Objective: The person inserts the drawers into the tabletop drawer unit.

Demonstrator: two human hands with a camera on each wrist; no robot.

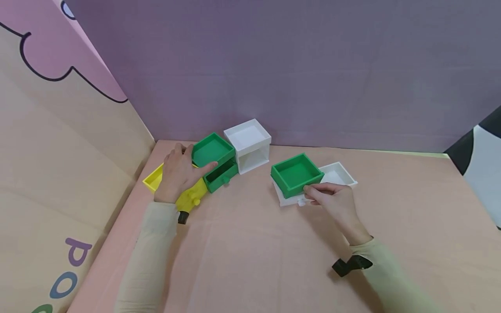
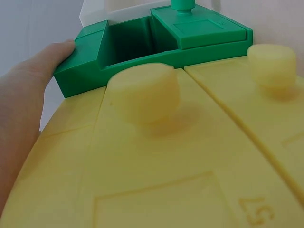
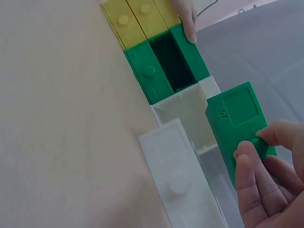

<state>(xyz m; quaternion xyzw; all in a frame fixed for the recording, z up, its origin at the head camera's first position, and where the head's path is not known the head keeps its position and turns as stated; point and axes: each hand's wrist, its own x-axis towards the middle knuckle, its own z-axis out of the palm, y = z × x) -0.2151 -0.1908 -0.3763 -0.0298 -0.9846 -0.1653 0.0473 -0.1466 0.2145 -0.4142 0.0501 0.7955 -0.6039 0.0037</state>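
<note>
Right hand (image 1: 332, 206) pinching an open-topped green plastic drawer (image 1: 296, 174), left hand (image 1: 178, 176) on the cabinets.

Right fingers pinch the drawer's round green knob (image 3: 259, 146); in the head view the drawer overlaps a white plastic drawer (image 1: 338, 173) on the pink cloth-covered surface (image 1: 250, 248). Left thumb spread away from the fingers, touching the boxy green plastic cabinet (image 1: 213, 149); hand is over the yellow plastic cabinet (image 1: 191, 196) beside it. Green cabinet: upper slot open, lower drawer in. Open-fronted white plastic cabinet (image 1: 247, 137) stands at its right.
</note>
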